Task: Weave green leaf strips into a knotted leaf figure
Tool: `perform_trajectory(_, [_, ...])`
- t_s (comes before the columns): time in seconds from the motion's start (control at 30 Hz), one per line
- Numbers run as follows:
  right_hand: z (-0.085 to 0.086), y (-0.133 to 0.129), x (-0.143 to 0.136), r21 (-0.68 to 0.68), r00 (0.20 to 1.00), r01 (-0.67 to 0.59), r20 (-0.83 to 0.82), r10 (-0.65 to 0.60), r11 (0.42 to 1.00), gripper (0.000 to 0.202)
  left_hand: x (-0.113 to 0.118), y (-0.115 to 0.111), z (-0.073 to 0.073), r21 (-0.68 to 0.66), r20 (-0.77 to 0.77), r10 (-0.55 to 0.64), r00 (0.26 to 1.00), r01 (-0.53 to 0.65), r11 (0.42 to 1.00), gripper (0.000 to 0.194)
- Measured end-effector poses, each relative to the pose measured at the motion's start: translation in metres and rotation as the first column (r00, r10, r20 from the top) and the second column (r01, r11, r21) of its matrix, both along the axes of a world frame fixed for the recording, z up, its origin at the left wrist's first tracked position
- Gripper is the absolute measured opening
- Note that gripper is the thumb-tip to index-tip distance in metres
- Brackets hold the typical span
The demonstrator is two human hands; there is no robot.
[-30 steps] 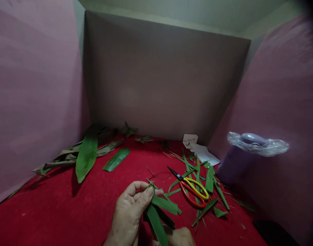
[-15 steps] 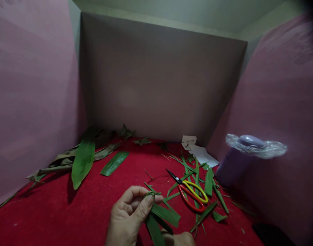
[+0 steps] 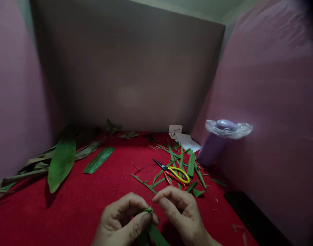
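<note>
My left hand (image 3: 127, 220) pinches a folded green leaf strip (image 3: 158, 235) between thumb and fingers. A small knotted or twisted end (image 3: 149, 210) of the leaf pokes out above the thumb. Just to the right, my right hand (image 3: 183, 215) hovers with curled fingers. Its index fingertip and thumb are slightly apart near the knotted end, and nothing shows between them. Beyond the hands lie scissors (image 3: 172, 172) with black blades and one red and one yellow handle, on top of scattered cut leaf strips (image 3: 180, 159).
A large green leaf (image 3: 62, 160) rests on dried leaves (image 3: 36, 167) at left, beside a cut leaf piece (image 3: 98, 160). Star-shaped leaf pieces (image 3: 128, 134) lie at the back. White papers (image 3: 188, 142), a purple bottle (image 3: 213, 147) in plastic and a black object (image 3: 254, 215) are at right.
My right hand has come up from below the leaf to beside its knotted end. The left hand keeps its pinch, slightly lower. The whole view has shifted right.
</note>
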State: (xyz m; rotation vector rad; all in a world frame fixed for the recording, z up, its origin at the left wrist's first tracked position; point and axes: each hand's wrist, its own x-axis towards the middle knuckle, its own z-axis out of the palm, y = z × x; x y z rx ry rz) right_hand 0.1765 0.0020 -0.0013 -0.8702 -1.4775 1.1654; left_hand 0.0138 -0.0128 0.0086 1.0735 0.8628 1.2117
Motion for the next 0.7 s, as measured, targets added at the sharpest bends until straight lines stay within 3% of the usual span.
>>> perform_trajectory(0.03, [0.0028,-0.0007,-0.0037,-0.076,0.990,-0.122,-0.073,0.116,0.990,0.030,0.0006,0.0003,-0.0020,-0.020,0.005,-0.032,0.999,0.032,0.999,0.008])
perform_trajectory(0.13, [0.0041,-0.0010,-0.0081,-0.178,0.966,-0.217,-0.178,0.185,0.960,0.029,0.0021,0.0014,-0.0052,-0.049,0.029,-0.127,0.991,0.128,0.991,0.008])
perform_trajectory(0.27, [0.0013,-0.0009,-0.0053,-0.170,0.961,-0.216,-0.209,0.179,0.961,0.028,0.0024,0.0022,-0.0059,-0.077,0.036,-0.188,0.982,0.190,0.979,0.005])
perform_trajectory(0.7, [-0.0035,0.0033,-0.0026,-0.131,0.987,-0.139,-0.105,0.126,0.982,0.031,0.0022,0.0008,-0.0023,-0.147,0.033,-0.195,0.980,0.197,0.969,0.007])
